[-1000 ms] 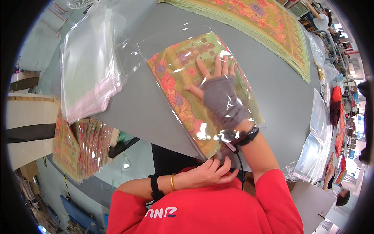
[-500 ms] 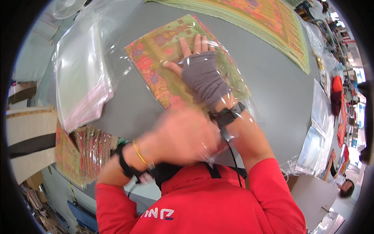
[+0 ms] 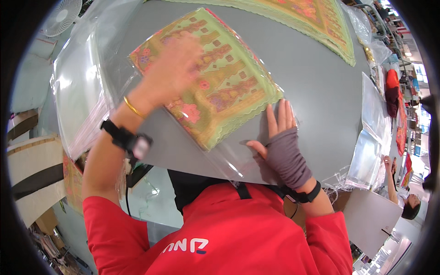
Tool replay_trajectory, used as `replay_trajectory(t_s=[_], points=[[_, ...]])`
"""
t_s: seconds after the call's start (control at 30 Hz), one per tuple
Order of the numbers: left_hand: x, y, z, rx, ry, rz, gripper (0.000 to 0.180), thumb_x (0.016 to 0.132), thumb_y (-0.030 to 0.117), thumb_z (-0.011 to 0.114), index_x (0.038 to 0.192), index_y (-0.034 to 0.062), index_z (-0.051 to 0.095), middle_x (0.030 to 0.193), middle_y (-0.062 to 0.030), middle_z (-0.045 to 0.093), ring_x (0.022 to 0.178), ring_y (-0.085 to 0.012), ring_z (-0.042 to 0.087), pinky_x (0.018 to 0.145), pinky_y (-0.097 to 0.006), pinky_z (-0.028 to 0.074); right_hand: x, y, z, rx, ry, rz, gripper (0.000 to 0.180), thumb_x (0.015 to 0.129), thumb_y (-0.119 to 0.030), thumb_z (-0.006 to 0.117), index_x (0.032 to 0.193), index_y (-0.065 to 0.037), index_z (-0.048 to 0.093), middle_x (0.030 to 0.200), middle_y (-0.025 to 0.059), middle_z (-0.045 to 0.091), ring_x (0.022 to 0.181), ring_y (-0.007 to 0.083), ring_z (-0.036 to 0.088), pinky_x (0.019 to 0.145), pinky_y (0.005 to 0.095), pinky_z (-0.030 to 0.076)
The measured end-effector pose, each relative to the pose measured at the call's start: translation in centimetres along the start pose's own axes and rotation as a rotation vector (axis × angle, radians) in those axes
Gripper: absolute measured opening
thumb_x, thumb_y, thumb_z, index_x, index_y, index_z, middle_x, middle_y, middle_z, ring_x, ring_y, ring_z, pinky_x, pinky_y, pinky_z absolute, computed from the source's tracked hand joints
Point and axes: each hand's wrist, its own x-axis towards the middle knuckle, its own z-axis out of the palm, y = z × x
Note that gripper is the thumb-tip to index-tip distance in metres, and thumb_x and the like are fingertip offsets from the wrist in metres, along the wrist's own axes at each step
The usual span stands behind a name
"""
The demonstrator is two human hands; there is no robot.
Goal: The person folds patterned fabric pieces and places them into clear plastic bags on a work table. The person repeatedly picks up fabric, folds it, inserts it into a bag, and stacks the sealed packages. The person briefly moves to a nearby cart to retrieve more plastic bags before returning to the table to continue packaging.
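Note:
A folded green and orange patterned cloth (image 3: 233, 87) lies flat in a clear plastic bag (image 3: 221, 159) on the grey table. The bag's clear end reaches beyond the cloth to the table's near edge. My left hand (image 3: 172, 68), bare with a gold bracelet at the wrist, is over the cloth's left part. Motion smears its fingers, so their shape cannot be told. My right hand (image 3: 282, 146), in a grey fingerless glove, has its fingers stretched out. Its fingertips are at the bag's right corner, the thumb apart, and it grips nothing.
A pile of clear plastic bags (image 3: 82, 101) lies at the left. More patterned cloths (image 3: 316, 27) are stacked at the far side. Clear plastic sheets (image 3: 364, 142) lie at the right edge. A fan (image 3: 63, 16) stands far left. Another person (image 3: 403, 204) is at the right.
My right hand has come off the cloth's middle to the bag's near right corner. My left hand has moved from near my body up and left over the cloth.

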Motion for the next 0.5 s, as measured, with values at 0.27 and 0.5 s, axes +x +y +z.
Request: replay_trajectory(t_s=[0.27, 0.5], points=[[-2.6, 11.9, 0.3, -0.198, -0.105, 0.176, 0.066, 0.101, 0.039, 0.067, 0.159, 0.0105, 0.052, 0.171, -0.0178, 0.038, 0.161, -0.0361, 0.031, 0.132, -0.053, 0.023, -5.1, -1.1, -1.7, 0.396, -0.057, -0.345, 0.04, 0.079, -0.004, 0.078, 0.117, -0.006, 0.067, 0.129, 0.0118, 0.063, 0.122, 0.0349, 0.06, 0.1, 0.0491, 0.048], [-2.7, 13.3, 0.8, -0.195, -0.096, 0.152, 0.066, 0.104, 0.042, 0.063, 0.161, 0.0125, 0.048, 0.172, -0.0166, 0.036, 0.161, -0.0336, 0.03, 0.134, -0.051, 0.023, -5.3, -1.1, 0.7, 0.647, -0.099, -0.564, 0.028, 0.076, -0.002, 0.072, 0.101, -0.011, 0.067, 0.113, 0.0032, 0.065, 0.105, 0.0275, 0.062, 0.092, 0.0408, 0.048]])
